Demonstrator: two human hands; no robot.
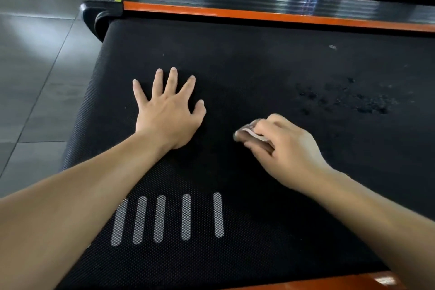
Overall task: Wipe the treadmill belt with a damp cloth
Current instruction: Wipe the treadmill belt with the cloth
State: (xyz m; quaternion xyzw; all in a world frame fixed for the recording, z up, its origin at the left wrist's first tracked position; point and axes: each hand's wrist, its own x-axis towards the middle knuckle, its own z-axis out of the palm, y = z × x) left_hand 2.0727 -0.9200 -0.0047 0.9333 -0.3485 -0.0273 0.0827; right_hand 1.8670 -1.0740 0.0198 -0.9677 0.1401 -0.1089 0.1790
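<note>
Left hand: your left hand [168, 110] lies flat on the belt [259, 66], fingers spread and holding nothing, at about 10 o'clock from the cloth.
Right hand: your right hand [282, 148] has its fingers curled round a small pale cloth [251, 133], bunched and pressed down.
Cloth: it touches the belt near the middle. Most of it is hidden under your fingers, and you cannot tell how wet it is.
Dark specks: a scatter of specks [341, 99] sits at 2 o'clock from the cloth, well apart from it and likely not yet wiped.
Risk, slip: you lean on the flat hand, so if the belt rolls under that weight your palm may slide.
Risk, smear: such a small wad may drag the specks about rather than lift them.
Risk, misses: short strokes could leave strips near the orange rail [259, 15] at 12 o'clock.
Containers: none in view; no bucket or bottle shows.
</note>
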